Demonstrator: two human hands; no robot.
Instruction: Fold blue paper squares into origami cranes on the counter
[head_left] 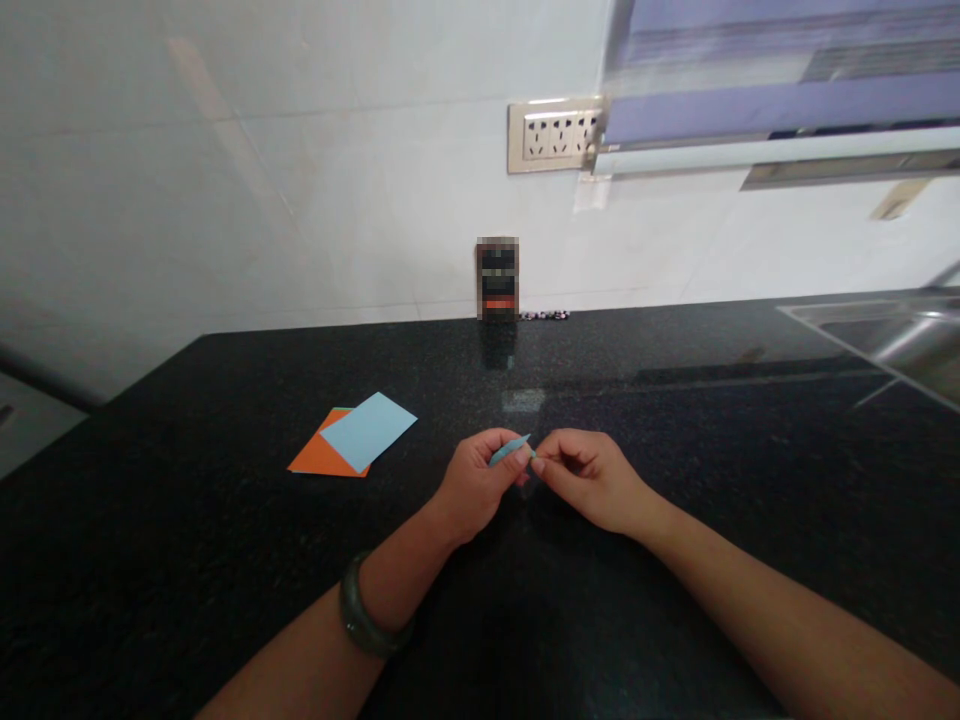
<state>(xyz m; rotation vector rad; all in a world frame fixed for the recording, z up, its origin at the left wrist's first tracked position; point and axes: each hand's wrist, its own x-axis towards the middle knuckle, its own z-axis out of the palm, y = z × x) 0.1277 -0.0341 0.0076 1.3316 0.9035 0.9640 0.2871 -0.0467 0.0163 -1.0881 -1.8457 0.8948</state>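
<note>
My left hand [476,488] is closed around a small folded piece of light blue paper [505,450], with the thumb laid over it. One pointed corner of the paper sticks up past the thumb. A bit of pink shows just below the left fingertips; I cannot make out what it is. My right hand [604,478] pinches the right end of the folded paper between thumb and forefinger. Both hands are close together, just above the dark countertop [570,610]. To their left lies a flat light blue sheet [370,430], partly over orange paper [328,449].
A small pixelated upright object [498,280] stands against the wall, with a beaded strap [546,316] beside it. Wall sockets [553,136] are above. A metal sink [885,330] is set into the counter at the right. A bangle [362,610] circles my left wrist.
</note>
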